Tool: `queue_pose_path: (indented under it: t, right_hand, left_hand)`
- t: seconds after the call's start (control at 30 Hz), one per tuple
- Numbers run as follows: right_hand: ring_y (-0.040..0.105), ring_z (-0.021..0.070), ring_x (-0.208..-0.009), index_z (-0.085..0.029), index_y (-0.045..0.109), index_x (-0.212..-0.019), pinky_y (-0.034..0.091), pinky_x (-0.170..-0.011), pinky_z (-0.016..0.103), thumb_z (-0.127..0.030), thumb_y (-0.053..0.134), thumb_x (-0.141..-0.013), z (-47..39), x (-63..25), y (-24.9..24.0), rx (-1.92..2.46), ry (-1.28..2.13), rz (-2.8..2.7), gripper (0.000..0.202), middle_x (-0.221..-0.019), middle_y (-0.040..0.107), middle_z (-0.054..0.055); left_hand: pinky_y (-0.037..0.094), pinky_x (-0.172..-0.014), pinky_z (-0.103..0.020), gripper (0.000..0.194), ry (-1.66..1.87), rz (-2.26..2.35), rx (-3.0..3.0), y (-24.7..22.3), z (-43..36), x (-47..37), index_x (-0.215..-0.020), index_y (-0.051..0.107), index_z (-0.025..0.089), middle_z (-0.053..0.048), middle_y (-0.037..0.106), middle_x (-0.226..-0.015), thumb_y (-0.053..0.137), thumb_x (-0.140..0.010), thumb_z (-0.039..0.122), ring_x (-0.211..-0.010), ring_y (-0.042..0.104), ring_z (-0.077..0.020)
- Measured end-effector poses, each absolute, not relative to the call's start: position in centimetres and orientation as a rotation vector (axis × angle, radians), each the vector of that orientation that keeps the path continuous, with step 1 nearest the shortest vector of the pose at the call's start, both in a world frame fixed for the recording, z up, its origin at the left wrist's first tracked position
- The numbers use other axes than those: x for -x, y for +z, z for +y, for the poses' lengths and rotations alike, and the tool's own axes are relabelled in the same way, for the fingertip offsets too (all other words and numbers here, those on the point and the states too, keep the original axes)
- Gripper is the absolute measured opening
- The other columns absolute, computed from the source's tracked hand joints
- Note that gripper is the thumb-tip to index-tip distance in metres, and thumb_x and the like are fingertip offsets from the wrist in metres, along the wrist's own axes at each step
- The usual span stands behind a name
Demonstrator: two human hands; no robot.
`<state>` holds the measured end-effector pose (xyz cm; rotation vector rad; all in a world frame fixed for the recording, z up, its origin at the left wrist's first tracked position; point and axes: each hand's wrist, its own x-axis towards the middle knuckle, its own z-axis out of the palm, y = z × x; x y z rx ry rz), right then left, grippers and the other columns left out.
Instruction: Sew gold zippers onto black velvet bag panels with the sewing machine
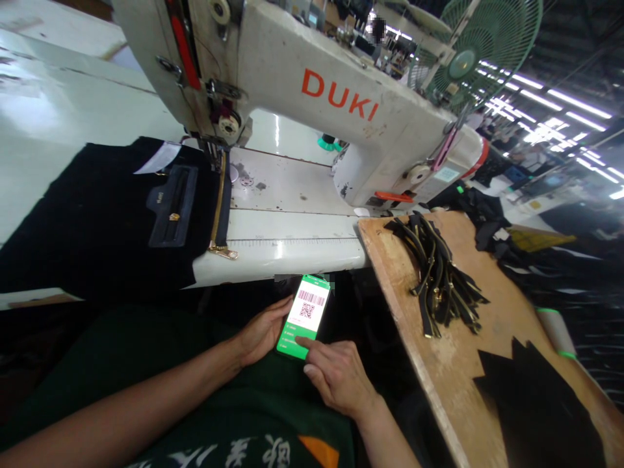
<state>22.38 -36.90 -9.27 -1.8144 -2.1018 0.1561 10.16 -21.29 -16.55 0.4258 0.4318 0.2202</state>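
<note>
My left hand (267, 330) grips a smartphone (305, 318) from its left side, low in front of the sewing machine. The lit screen has a barcode and a QR code on white, with green above and below. My right hand (338, 374) holds nothing; its index finger reaches out to the lower screen, thumb apart and the other fingers curled. Up on the machine bed, a black fabric piece (97, 227) with a dark patch (173, 207) lies left of the needle. A gold-toothed zipper (221, 201) runs along its right edge, under the presser foot area.
The white DUKI sewing machine (341, 97) spans the upper middle. On the wooden side table (404, 318) at right lie a bunch of black zippers (436, 279) and black fabric pieces (541, 403). A thread cone (556, 331) is beside them. A green fan (463, 64) stands behind.
</note>
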Motion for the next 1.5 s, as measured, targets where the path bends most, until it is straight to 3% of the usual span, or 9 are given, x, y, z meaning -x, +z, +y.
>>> queue_pose_path:
  t: [1.5]
  right_hand:
    - [0.073, 0.0157, -0.072, -0.02, 0.062, -0.091, 0.043, -0.062, 0.03, -0.045, 0.022, -0.112, -36.89, -22.32, -9.26, 1.887, 0.193, -2.12, 0.052, -0.123, 0.075, 0.005]
  left_hand:
    - [0.055, -0.092, -0.037, 0.034, 0.234, 0.434, -0.449, -16.88, -21.36, -10.18, -0.131, 0.068, 0.016, -0.015, 0.072, -0.125, 0.065, -0.097, 0.023, -0.105, 0.071, -0.0275]
